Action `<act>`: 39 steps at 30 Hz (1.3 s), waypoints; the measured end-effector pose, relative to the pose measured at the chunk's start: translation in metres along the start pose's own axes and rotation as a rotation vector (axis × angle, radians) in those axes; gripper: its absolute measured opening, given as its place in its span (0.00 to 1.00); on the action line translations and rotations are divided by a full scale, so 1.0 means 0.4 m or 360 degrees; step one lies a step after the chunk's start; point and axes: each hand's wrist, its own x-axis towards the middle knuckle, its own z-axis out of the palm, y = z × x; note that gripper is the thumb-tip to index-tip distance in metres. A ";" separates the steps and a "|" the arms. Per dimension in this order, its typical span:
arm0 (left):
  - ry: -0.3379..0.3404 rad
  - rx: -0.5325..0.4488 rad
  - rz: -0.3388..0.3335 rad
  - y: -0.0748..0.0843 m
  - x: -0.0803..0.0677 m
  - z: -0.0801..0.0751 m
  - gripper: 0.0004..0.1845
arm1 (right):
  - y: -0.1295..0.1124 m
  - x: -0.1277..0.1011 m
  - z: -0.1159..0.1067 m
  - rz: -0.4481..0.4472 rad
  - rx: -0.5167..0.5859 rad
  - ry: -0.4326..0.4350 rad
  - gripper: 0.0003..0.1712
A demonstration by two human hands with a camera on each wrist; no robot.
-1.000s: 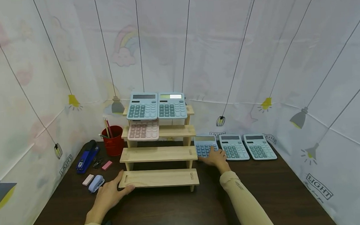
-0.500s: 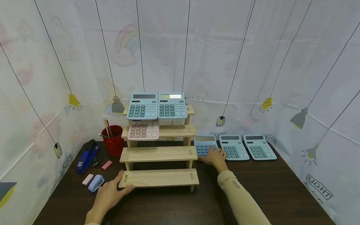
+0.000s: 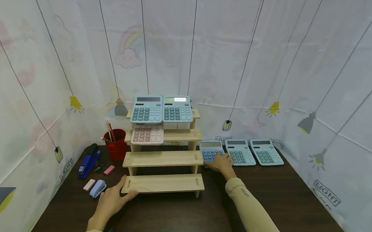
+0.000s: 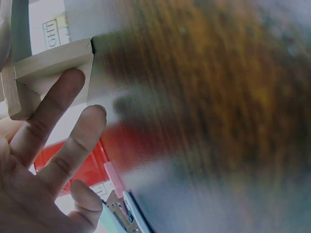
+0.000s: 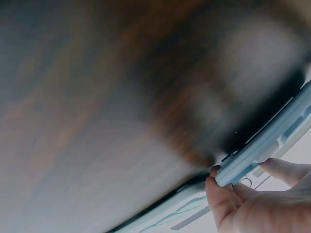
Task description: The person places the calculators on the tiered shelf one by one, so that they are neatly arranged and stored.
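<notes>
In the head view, a stepped wooden rack [image 3: 163,158] stands on the dark table [image 3: 184,216]; its top step carries two blue calculators [image 3: 161,109] leaning back with their faces toward the person, and the second step carries a pink calculator [image 3: 147,134], so the tiers show each unit above the one in front. The left hand [image 3: 112,201] lies flat with fingers spread at the left end of the lowest step, thumb against its front corner, a placement that appears to steady the rack. The right hand [image 3: 222,163] rests on the near edge of the leftmost calculator [image 3: 210,150] of three lying in a row just right of the rack. A red pencil cup [image 3: 117,144], a blue stapler [image 3: 89,161] and small erasers [image 3: 98,178] sit to the left. In the left wrist view, the extended fingers [image 4: 53,136] lie beside the wooden corner [image 4: 46,73] and grasp nothing. In the right wrist view, thumb and fingers [image 5: 223,204] pinch the blue calculator's edge [image 5: 262,148], which stands tilted above the table, consistent with a lift by one side.
</notes>
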 end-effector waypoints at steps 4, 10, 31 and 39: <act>-0.0015 -0.0003 -0.0011 0.004 -0.001 -0.005 0.57 | 0.008 -0.011 -0.005 -0.0015 0.0031 0.0020 0.64; -0.0028 -0.0002 -0.0015 0.005 -0.002 -0.005 0.58 | 0.021 -0.032 -0.014 -0.0009 0.0094 0.0030 0.63; -0.0041 0.0002 0.0014 0.013 0.001 -0.010 0.58 | 0.060 -0.125 -0.074 -0.0043 0.0221 0.0070 0.67; -0.0057 0.0007 0.0012 0.005 -0.004 -0.007 0.59 | 0.056 -0.171 -0.113 -0.0118 0.0228 0.0125 0.66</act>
